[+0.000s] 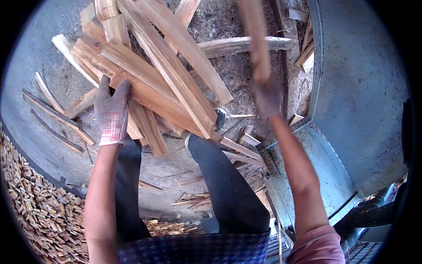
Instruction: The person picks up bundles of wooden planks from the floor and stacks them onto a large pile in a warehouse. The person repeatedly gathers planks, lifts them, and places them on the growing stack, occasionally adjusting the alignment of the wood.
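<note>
My left hand (pixel 112 110), in a grey glove with a red-and-white cuff, lies against the end of a thick reddish-brown plank (pixel 154 94). Its thumb and a finger are spread apart; it does not visibly grip the wood. Several paler planks (pixel 187 53) cross over and beside that one in a loose heap. My gloved right hand (pixel 267 99) is closed round the lower end of a long wooden stick (pixel 257 39), which points away from me. Both that hand and the stick are smeared by motion. The stick's far end is cut off by the picture's top edge.
A large grey metal panel (pixel 356 88) stands at the right, with a blue-grey metal box (pixel 314 165) below it. Small cut wood pieces (pixel 39 202) are piled at the lower left. Thin strips (pixel 57 114) and scraps litter the floor round my feet.
</note>
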Motion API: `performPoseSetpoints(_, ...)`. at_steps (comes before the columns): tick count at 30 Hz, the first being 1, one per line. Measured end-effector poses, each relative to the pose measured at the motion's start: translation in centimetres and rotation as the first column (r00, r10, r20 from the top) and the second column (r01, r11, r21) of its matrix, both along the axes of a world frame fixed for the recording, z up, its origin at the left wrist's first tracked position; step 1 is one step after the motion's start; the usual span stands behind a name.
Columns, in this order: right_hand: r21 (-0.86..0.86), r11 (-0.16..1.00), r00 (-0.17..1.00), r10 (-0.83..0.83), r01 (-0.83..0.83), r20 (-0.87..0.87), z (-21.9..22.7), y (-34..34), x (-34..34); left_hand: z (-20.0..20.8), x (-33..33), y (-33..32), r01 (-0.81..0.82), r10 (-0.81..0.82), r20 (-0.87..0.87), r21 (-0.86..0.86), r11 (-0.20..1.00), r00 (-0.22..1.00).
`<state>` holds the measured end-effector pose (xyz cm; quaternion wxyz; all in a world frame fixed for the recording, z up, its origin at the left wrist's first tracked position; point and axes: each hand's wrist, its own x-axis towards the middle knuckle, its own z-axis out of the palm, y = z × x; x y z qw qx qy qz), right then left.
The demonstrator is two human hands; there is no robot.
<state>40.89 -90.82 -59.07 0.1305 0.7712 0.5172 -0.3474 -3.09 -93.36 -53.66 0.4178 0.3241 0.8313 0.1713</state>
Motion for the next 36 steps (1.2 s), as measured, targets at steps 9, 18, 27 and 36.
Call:
performPoseSetpoints(9,-0.208,0.977,0.834,-0.15,0.044,-0.531,0.9,-0.8,-9.8,-5.1,-8.7,-5.2,-0.383,0.382,-0.027,-0.072,0.921,0.924)
performPoseSetpoints(18,-0.354,0.929,0.685,-0.33,0.112,-0.65,0.0,0.2,-17.8,-8.3,-2.4,-7.6,-0.601,0.662,0.516,-0.312,0.736,0.544)
performPoseSetpoints(27,-0.487,0.873,0.542,-0.411,0.003,-0.733,2.0,0.9,-22.1,-7.8,-5.7,-12.3,-0.492,0.603,0.774,-0.455,0.742,0.192)
performPoseSetpoints(36,-0.617,0.76,0.569,-0.604,0.204,-0.557,-3.9,-0.2,-19.7,-11.7,-6.7,-12.8,-0.53,0.456,0.886,-0.426,0.733,-0.083)
